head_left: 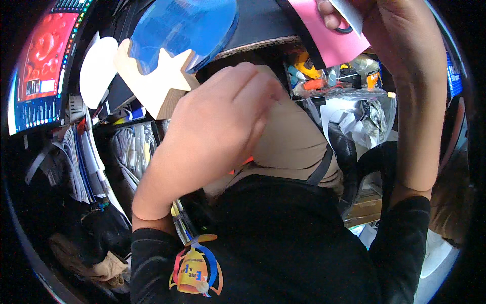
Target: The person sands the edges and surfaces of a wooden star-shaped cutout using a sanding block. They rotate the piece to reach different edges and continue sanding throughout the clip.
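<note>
Nearest the camera, the left hand hangs in the air above the lap, its back turned up and its fingers curled down and slightly blurred. Nothing shows in it, but the fingertips are hidden, so I cannot tell whether it is empty. The right hand, at the far right and partly cut off by the picture's edge, grasps a pink sheet with a black border. A dark ring and a flat grey piece show at its grip; how they join is unclear.

From the left hand, the sheet lies far and to the right, well apart; the right hand is the nearer one, touching it. The sheet's visible length slopes from far left to near right, its far end out of view.

Beyond the hands, the desk carries a blue round piece and, just left of the left hand, a pale wooden star shape. A white oval piece stands farther left. Below the desk's right part sit a jumble of small tools and, nearer, a clear plastic bag.
</note>
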The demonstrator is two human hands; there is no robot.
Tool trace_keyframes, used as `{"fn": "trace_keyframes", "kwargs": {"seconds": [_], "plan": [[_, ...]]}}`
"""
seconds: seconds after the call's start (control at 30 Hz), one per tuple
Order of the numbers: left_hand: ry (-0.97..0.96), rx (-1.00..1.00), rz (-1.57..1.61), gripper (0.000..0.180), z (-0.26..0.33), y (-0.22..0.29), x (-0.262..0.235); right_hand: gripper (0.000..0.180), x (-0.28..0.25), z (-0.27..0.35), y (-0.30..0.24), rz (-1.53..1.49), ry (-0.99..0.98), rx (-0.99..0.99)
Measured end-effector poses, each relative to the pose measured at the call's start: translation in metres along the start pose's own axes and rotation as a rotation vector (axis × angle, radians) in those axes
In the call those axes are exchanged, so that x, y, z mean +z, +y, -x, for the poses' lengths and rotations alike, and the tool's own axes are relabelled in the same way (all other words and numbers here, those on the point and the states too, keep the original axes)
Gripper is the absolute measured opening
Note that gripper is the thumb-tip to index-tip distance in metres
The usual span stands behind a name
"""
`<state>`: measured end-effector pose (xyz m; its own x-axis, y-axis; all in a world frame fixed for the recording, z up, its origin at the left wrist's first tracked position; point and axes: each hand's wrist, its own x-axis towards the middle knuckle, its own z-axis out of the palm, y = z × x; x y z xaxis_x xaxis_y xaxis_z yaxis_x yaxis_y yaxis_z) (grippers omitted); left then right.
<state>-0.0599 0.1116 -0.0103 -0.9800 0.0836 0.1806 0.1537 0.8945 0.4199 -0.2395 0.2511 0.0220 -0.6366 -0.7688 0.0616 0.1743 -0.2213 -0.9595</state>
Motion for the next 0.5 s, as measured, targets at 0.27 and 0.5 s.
{"fn": "trace_keyframes", "kwargs": {"seconds": [0.27,0.5], "plan": [[-0.207,-0.343,-0.249,0.009,0.061,-0.025,0.012,0.023,0.012,0.003,0.010,0.267,0.121,-0.189],[-0.248,-0.560,-0.082,0.024,0.118,-0.027,0.058,0.022,0.013,0.003,0.010,0.255,0.131,-0.076]]}}
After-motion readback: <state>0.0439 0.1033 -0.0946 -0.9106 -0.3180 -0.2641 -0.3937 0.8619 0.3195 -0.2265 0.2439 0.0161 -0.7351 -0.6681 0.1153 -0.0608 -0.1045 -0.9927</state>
